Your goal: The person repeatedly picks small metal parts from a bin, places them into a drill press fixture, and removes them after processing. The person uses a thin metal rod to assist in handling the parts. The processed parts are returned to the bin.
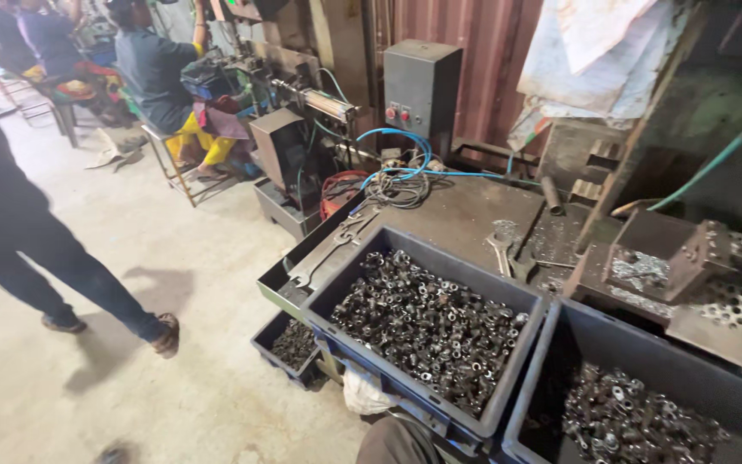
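Concrete workshop floor; steel bench — two dark crates of nuts; hands, fingers out of view

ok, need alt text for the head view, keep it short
Two dark blue plastic crates heaped with small metal nuts sit against a grimy steel workbench strewn with spanners and blue hoses. No hands are in view. On the concrete floor to the left a person's legs walk past; another person sits at a machine behind.
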Available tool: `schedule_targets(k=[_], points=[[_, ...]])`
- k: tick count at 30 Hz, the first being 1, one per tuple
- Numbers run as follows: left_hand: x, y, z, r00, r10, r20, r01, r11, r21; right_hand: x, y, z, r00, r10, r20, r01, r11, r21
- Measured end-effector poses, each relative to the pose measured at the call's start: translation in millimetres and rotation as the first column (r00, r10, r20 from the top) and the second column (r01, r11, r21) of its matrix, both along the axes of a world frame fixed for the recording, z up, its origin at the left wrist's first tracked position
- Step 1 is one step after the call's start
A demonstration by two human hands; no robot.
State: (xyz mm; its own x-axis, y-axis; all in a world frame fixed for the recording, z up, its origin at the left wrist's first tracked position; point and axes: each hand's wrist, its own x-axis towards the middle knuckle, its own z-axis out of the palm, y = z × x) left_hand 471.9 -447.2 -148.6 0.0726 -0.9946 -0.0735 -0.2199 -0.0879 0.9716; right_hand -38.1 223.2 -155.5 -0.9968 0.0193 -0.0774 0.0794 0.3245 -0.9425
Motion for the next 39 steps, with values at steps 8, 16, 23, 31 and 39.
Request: schedule_targets(k=[8,16,23,31,39], points=[[-246,180,96,0.649,-0.725,0.229,0.71,0.469,-0.526,15,16,-6,1.0,-0.021,-0.003,0.021,1.0,-0.02],[-321,316,154,0.223,-0.746,0.628,0.897,-0.096,-0.432,30,55,-11,0.997,-0.08,-0.001,0.08,0.993,-0.082],[-371,335,178,0.327,-0.807,0.492,0.855,0.03,-0.518,80,81,-31,0.99,-0.139,0.014,0.138,0.959,-0.247],[-493,437,291,0.308,-0.477,0.823,0.78,-0.369,-0.506,107,70,-27,0.963,-0.109,-0.246,0.012,0.93,-0.367],[-542,486,319,0.412,-0.163,0.896,0.769,-0.465,-0.438,121,63,3,0.978,-0.105,-0.181,0.045,0.95,-0.309]])
